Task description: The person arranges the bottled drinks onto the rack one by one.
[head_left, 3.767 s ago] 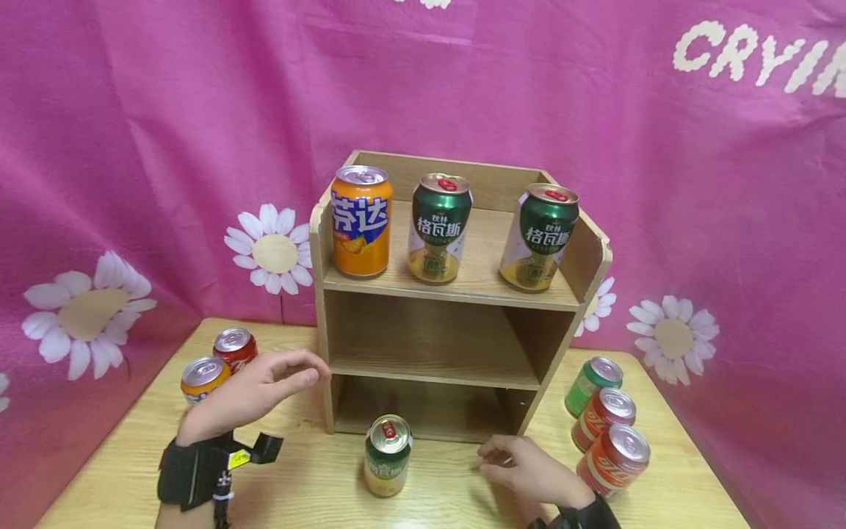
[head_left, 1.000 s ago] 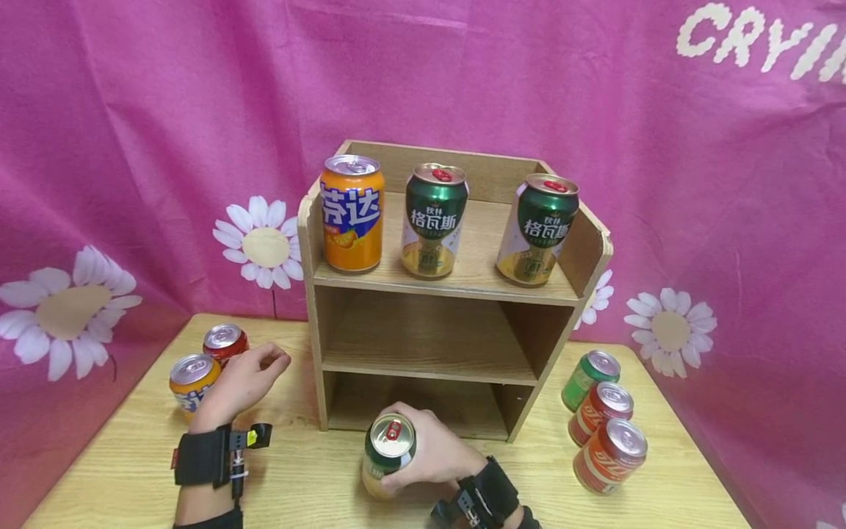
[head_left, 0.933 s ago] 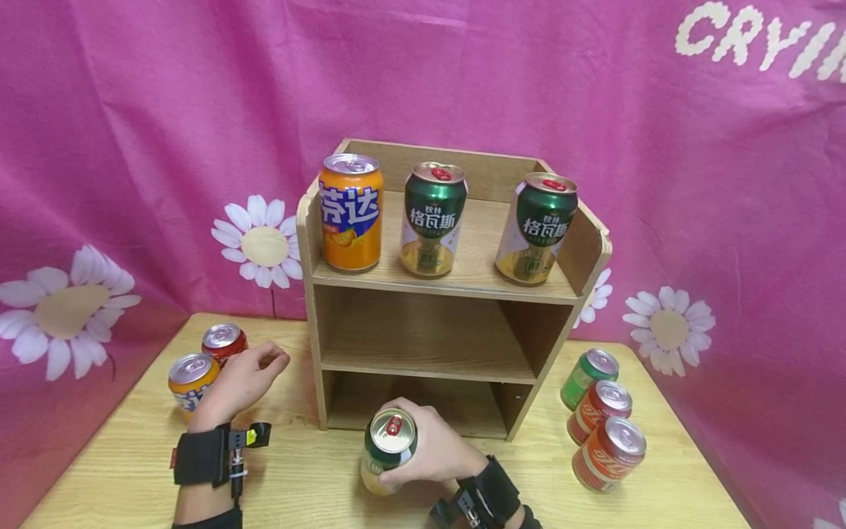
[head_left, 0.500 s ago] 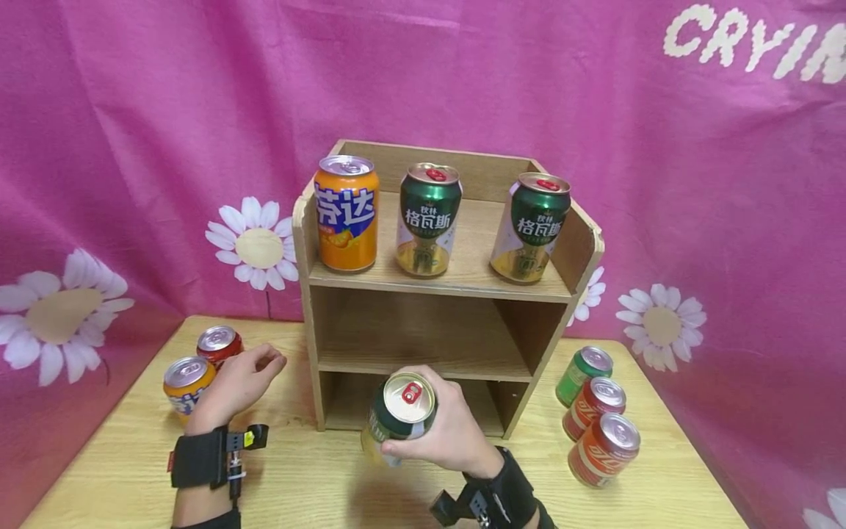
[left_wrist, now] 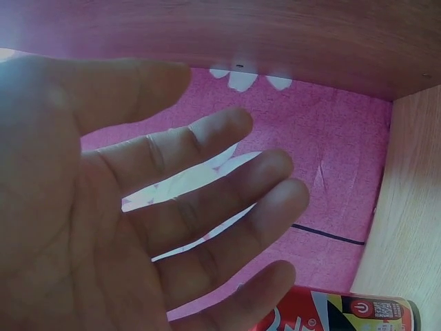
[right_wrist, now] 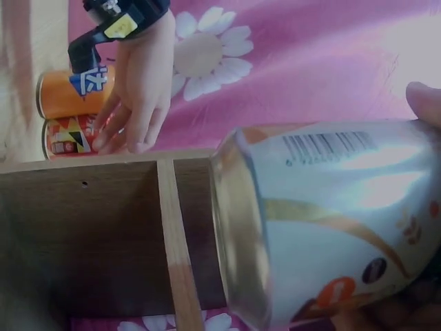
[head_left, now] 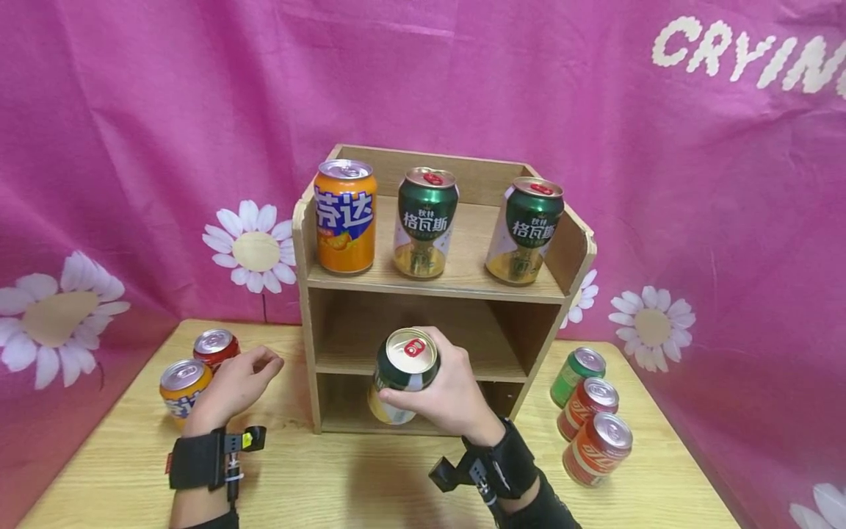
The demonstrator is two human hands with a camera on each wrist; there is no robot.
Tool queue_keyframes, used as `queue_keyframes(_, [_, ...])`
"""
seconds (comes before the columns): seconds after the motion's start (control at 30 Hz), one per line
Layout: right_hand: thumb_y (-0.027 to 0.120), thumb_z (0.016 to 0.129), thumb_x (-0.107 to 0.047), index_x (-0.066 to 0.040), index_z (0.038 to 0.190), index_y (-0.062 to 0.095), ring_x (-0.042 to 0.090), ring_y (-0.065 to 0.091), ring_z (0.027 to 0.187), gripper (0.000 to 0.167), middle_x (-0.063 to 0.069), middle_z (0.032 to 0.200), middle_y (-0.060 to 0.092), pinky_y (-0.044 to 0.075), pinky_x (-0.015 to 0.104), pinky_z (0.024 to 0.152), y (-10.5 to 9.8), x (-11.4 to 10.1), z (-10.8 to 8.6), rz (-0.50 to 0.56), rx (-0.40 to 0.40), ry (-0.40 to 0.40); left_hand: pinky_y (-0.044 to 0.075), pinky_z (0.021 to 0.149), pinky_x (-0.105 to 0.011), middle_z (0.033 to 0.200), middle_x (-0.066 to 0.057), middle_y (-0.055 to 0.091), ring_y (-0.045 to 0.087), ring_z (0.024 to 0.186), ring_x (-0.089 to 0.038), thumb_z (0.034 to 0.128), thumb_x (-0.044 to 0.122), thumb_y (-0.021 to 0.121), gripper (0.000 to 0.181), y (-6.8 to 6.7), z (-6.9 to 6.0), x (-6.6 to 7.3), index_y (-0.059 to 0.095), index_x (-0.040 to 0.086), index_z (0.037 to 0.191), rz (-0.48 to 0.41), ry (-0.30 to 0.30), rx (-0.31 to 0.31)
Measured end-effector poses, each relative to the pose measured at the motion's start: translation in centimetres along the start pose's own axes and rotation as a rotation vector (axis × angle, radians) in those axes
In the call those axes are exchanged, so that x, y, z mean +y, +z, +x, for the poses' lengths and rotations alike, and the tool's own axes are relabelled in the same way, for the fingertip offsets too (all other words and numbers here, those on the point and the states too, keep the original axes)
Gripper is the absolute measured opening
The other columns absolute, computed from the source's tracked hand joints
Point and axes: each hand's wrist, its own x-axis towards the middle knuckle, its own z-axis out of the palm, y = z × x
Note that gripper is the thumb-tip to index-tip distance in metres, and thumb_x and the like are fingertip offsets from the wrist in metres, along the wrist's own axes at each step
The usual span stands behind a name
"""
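The held can [head_left: 400,373] has risen off the counter [head_left: 297,485] to before the shelf [head_left: 429,289]; the right hand [head_left: 456,393], slanting in from near right, clasps it; the left hand [head_left: 233,388] hangs at left, fingers released.

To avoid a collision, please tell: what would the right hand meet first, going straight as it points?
Its green-and-gold metal can would probably meet the brown wooden shelf, perhaps at its middle board; depth is unclear.

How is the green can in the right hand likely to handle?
The green can is probably slippery, given its smooth, shiny metal. Its round side would likely roll if laid down. The lid looks sealed, so it may be heavy.
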Motion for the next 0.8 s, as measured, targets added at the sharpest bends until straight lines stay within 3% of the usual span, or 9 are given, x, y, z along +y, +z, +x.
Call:
queue_keyframes(0.27, [0.089, 0.062, -0.018, -0.008, 0.115, 0.057, 0.012, 0.064, 0.087, 0.063, 0.001, 0.098, 0.068, 0.053, 0.03, 0.074, 0.6, 3.3, 1.7, -0.033, 0.019, 0.036, 0.046, 0.075, -0.041, 0.099, -0.011, 0.064, 0.057, 0.088, -0.024, 0.0967, 0.023, 0.052, 0.026, 0.0, 0.2, -0.2, 0.062, 0.002, 0.108, 0.031, -0.002, 0.027])
queue_keyframes(0.5, [0.088, 0.063, -0.03, -0.011, 0.109, 0.058, 0.01, 0.064, 0.082, 0.059, -0.003, 0.092, 0.067, 0.053, 0.031, 0.071, 0.9, 4.1, 2.8, -0.105, 0.063, 0.095, 0.045, 0.072, -0.039, 0.096, -0.009, 0.064, 0.056, 0.086, -0.023, 0.0964, 0.023, 0.051, 0.025, 0.0, 0.4, -0.4, 0.062, 0.003, 0.107, 0.046, -0.022, 0.029])
queue_keyframes(0.8, [0.085, 0.065, -0.037, -0.011, 0.116, 0.057, 0.012, 0.064, 0.082, 0.064, -0.001, 0.095, 0.066, 0.052, 0.032, 0.072, 1.2, 4.7, 3.9, -0.152, 0.103, 0.15, 0.046, 0.072, -0.041, 0.096, -0.011, 0.063, 0.056, 0.085, -0.024, 0.0969, 0.024, 0.051, 0.027, -0.1, 0.3, -0.3, 0.061, 0.001, 0.107, 0.056, -0.041, 0.014])
